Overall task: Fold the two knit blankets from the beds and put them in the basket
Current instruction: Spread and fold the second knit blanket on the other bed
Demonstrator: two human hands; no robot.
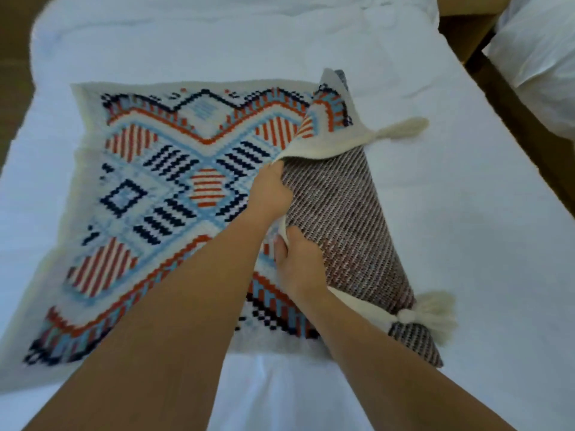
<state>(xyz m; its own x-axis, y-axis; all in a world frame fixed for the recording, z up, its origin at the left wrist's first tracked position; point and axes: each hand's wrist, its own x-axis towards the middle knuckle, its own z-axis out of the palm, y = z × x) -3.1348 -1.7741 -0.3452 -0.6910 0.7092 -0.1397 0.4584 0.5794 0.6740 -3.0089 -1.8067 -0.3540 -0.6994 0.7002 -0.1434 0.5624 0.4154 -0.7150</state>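
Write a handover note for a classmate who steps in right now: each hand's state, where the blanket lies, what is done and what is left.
Left hand: grips the white border of the knit blanket, at the farther part of its turned-over edge.
Right hand: grips the same border, nearer the body.
Blanket: spread on the white bed, right side turned over with the striped reverse up and tassels at both corners.
Done: first fold started.
Left: finish folding, basket it, then do the second blanket. Basket and second blanket are out of view.
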